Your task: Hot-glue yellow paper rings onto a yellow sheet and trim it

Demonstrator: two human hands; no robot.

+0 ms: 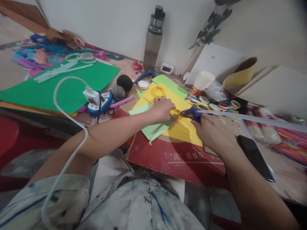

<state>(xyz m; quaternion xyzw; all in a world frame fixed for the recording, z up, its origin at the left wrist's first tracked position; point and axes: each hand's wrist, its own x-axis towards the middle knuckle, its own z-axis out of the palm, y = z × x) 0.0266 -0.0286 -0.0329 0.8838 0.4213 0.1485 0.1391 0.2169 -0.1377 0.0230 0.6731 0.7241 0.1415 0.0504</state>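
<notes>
My left hand (163, 108) is closed on a small curled yellow piece (176, 112), which looks like paper or felt. In my right hand (213, 131) is a dark blue glue gun (192, 112); its nozzle points left and meets or nearly meets the yellow piece. A long whitish glue stick (242, 117) sticks out behind the gun to the right. Beneath both hands lie yellow sheets (189, 131) and a light green sheet (157, 131), on a red printed board (153, 155). A yellow ring-like strip (158, 92) rests just beyond my left hand.
Green sheets (103, 75) lie at left, near a blue and white power socket (105, 100) with a white cable (56, 92) crossing my left arm. Behind stand a bottle (153, 44) and paper cups (202, 83). A black phone (255, 158) lies right of my right hand.
</notes>
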